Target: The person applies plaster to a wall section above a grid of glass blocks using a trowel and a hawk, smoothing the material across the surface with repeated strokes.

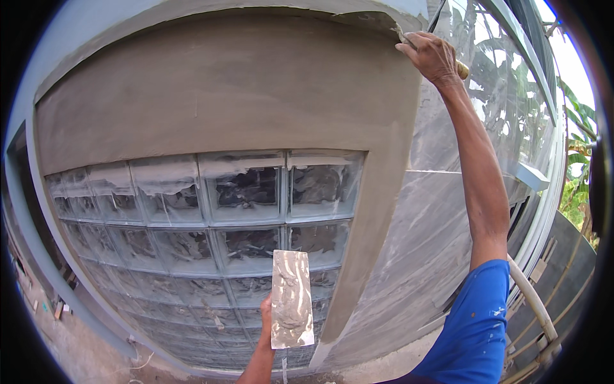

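My right hand (436,59) is raised to the top right corner of the plastered wall, closed round a small trowel with a wooden handle (462,69). Its blade is mostly hidden by my fingers and the wall edge. Wet grey plaster (224,83) covers the band above the window and runs down its right side. Low in the middle, my left hand (266,313) grips a rectangular plastering trowel (293,301) from behind. Grey mortar is smeared over its metal face, and its handle is out of sight.
A glass-block window (249,189), streaked with plaster along its top row, fills the wall's middle. Grey streaked panels (441,211) stand to its right, below clear sheeting (511,96). A bent pole (534,297) lies close by my right arm. Debris lies on the floor (83,345) at lower left.
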Tool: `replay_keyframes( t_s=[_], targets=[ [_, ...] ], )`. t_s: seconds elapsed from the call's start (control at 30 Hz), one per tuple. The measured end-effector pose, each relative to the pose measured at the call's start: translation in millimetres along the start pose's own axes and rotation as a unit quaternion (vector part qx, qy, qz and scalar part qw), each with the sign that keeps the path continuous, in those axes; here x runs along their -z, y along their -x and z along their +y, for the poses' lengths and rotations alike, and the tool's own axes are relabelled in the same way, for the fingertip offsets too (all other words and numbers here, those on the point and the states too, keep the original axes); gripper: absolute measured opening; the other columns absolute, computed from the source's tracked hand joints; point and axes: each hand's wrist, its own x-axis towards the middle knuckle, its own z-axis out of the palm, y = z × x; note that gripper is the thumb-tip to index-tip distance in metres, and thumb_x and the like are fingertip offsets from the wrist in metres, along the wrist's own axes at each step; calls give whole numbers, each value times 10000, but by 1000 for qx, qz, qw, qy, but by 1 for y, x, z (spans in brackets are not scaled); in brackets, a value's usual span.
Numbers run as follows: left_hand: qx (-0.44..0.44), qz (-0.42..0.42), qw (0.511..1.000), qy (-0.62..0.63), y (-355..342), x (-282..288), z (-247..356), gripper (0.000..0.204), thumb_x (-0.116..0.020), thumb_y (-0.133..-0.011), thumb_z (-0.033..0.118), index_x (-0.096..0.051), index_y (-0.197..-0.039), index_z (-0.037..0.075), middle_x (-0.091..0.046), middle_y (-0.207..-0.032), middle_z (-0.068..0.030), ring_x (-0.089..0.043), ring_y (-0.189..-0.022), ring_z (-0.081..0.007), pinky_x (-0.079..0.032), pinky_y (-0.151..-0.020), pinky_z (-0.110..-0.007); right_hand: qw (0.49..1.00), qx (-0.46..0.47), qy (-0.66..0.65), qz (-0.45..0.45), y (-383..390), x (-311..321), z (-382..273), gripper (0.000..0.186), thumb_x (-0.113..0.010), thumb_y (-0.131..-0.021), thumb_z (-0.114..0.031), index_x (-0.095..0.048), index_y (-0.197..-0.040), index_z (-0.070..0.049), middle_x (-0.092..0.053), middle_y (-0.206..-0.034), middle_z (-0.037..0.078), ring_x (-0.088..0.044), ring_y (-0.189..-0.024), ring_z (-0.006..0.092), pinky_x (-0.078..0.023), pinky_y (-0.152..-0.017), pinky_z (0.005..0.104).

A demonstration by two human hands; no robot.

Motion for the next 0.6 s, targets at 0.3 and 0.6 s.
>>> replay_keyframes(
  t_s=[0.3, 0.6],
  targets=[
    [-31, 14, 998, -52, -3, 13, -3, 273, -447, -889, 116, -573, -1049, -66, -648, -916, -163, -668, -741, -257, -581, -629, -348, 999, -32, 9, -41, -3, 4, -3, 278, -607, -805, -366, -632, -796, -89, -644, -771, 86, -631, -766, 298, -497, -702, 429],
    [-52, 27, 997, -53, -12, 48, -13, 301, -440, -883, 156, -568, -1037, -69, -647, -908, -180, -668, -740, -281, -582, -621, -375, 997, -56, 32, -52, 29, 8, 58, 296, -600, -812, -404, -653, -847, -114, -651, -783, 89, -632, -781, 304, -496, -712, 430]
  ],
)
